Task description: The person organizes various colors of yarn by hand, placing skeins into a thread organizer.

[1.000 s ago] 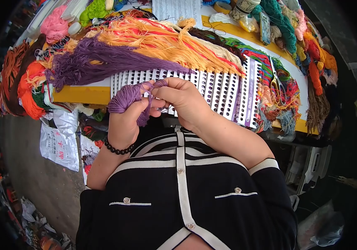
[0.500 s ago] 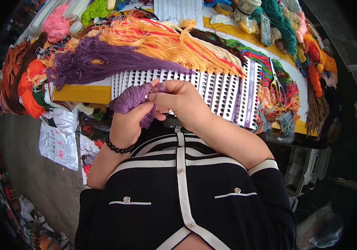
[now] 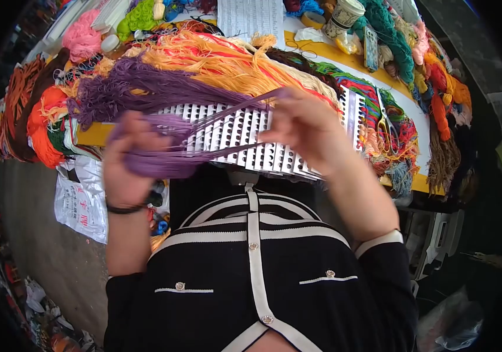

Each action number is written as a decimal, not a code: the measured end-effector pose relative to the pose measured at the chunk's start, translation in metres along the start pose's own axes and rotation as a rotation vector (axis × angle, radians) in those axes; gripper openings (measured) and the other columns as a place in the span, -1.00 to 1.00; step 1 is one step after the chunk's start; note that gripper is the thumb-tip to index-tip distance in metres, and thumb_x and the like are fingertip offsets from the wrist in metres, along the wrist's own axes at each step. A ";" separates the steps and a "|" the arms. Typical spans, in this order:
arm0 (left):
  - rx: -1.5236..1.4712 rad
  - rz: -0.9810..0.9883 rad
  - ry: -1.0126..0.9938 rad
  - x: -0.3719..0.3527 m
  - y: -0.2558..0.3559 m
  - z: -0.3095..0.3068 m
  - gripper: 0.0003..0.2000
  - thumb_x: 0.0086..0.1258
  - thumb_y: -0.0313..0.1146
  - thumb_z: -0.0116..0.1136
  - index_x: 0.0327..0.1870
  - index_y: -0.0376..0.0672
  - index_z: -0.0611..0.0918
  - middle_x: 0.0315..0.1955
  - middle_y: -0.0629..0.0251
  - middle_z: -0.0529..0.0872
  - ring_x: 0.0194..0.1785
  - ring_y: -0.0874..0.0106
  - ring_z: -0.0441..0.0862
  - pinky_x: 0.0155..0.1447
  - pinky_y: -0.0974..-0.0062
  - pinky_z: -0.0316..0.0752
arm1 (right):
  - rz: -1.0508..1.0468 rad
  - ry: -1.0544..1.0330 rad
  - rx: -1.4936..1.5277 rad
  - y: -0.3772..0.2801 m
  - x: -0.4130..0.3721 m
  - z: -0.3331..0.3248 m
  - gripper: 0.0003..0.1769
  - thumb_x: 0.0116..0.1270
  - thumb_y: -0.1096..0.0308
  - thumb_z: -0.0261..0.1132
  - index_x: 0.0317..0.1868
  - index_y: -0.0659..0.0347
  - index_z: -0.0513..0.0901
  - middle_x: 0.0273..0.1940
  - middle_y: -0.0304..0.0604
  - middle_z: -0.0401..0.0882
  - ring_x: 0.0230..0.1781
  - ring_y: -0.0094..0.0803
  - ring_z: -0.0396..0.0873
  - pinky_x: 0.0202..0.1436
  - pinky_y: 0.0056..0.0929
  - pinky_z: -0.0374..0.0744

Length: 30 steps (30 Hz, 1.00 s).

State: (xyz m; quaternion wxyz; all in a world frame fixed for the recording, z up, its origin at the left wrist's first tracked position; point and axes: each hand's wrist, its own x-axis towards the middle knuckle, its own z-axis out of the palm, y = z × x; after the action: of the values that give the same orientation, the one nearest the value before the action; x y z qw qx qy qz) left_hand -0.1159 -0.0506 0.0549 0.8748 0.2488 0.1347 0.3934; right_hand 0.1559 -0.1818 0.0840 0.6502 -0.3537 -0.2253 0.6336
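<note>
A skein of purple thread (image 3: 166, 161) is stretched between my two hands above the table's front edge. My left hand (image 3: 129, 161) is closed around the bunched end of it. At the other end, my right hand (image 3: 309, 126) has the loop of strands around its fingers, pulled out in two bands; motion blurs both hands. Under the strands lie white cards with rows of punched holes (image 3: 251, 132). Dark purple threads (image 3: 139, 88) and orange threads (image 3: 204, 56) hang from or lie across these cards.
Scissors (image 3: 386, 120) lie on multicoloured threads at the right. Behind are a printed sheet (image 3: 251, 23), a patterned cup (image 3: 345, 16), a phone (image 3: 371, 48) and a tape roll (image 3: 314, 20). Orange-red skeins (image 3: 48, 126) hang over the left edge, near a white plastic bag (image 3: 81, 202).
My hands were close together at the compact purple skein. They have moved apart, left hand leftward and right hand rightward, and the skein is now opened into a long loop.
</note>
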 end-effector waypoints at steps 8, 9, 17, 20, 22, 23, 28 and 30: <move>-0.062 0.347 0.459 -0.056 0.226 -0.227 -0.64 0.42 -0.51 -0.32 0.18 -0.26 0.43 -0.18 0.26 0.69 -0.67 0.67 0.21 -0.53 0.72 0.22 | -0.446 0.660 -0.588 -0.137 -0.081 -0.127 -0.92 0.37 0.46 0.01 -0.24 0.22 0.46 -0.55 -0.40 0.28 -0.65 -0.72 0.11 -0.60 -0.71 0.10; -0.014 0.363 0.513 -0.066 0.243 -0.253 -0.64 0.42 -0.52 -0.32 0.18 -0.25 0.43 -0.21 0.28 0.69 -0.67 0.67 0.20 -0.53 0.72 0.22 | -0.430 0.698 -0.584 -0.147 -0.088 -0.151 -0.92 0.37 0.45 0.02 -0.25 0.21 0.46 -0.55 -0.40 0.28 -0.66 -0.71 0.12 -0.61 -0.71 0.11; 0.367 0.672 1.044 -0.094 0.266 -0.263 -0.66 0.38 -0.46 -0.33 0.10 -0.20 0.45 0.06 0.32 0.62 -0.69 0.67 0.15 -0.58 0.75 0.16 | -0.508 1.281 -1.096 -0.232 -0.147 -0.284 -0.81 0.24 0.40 0.07 -0.24 0.28 0.58 -0.45 -0.26 0.48 -0.52 -0.56 0.37 -0.47 -0.58 0.31; 0.370 0.578 0.988 -0.075 0.196 -0.185 -0.65 0.39 -0.43 -0.23 0.18 -0.20 0.41 0.08 0.33 0.60 -0.67 0.73 0.21 -0.61 0.80 0.13 | -0.561 1.223 -1.457 -0.210 -0.128 -0.216 -0.69 0.17 0.32 0.13 -0.19 0.36 0.63 -0.26 -0.12 0.61 -0.28 -0.44 0.53 -0.16 -0.50 0.45; 0.204 0.197 0.528 -0.068 0.174 -0.212 -0.70 0.41 -0.38 -0.11 0.11 -0.24 0.48 -0.04 0.29 0.66 -0.69 0.74 0.22 -0.63 0.79 0.13 | -0.518 0.935 -1.368 -0.163 -0.094 -0.156 -0.72 0.15 0.35 0.18 -0.17 0.34 0.63 -0.37 -0.25 0.58 -0.36 -0.55 0.48 -0.27 -0.56 0.42; 0.155 0.151 0.504 -0.052 0.135 -0.184 -0.71 0.43 -0.36 -0.12 0.09 -0.24 0.50 -0.09 0.30 0.68 -0.69 0.73 0.22 -0.63 0.78 0.13 | -0.241 0.862 -1.172 -0.127 -0.075 -0.117 -0.69 0.15 0.32 0.20 -0.13 0.30 0.63 -0.34 -0.26 0.58 -0.35 -0.56 0.48 -0.28 -0.57 0.42; 0.209 -0.431 0.125 -0.001 -0.018 -0.022 -0.77 0.45 -0.35 -0.08 0.01 -0.15 0.57 -0.14 0.23 0.67 -0.68 0.75 0.22 -0.58 0.76 0.12 | -0.176 -0.261 -1.254 0.014 -0.030 -0.026 -0.71 0.15 0.52 0.25 -0.07 0.33 0.57 -0.17 0.01 0.61 -0.14 -0.21 0.61 -0.01 -0.37 0.54; 0.838 -0.299 -0.256 0.003 -0.052 0.040 -0.72 0.44 -0.32 -0.06 0.10 -0.17 0.53 -0.33 0.35 0.68 -0.63 0.74 0.23 -0.54 0.77 0.12 | -0.223 -0.366 -1.313 0.033 -0.030 -0.003 -0.75 0.15 0.54 0.23 -0.11 0.31 0.59 -0.17 0.09 0.59 -0.14 -0.06 0.59 -0.07 -0.34 0.55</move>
State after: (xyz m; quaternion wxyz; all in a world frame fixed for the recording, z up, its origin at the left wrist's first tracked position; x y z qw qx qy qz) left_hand -0.0641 -0.0906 0.0609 0.7555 0.6052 0.2075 0.1409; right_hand 0.1336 -0.2131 0.0620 0.3142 -0.5360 -0.7036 0.3448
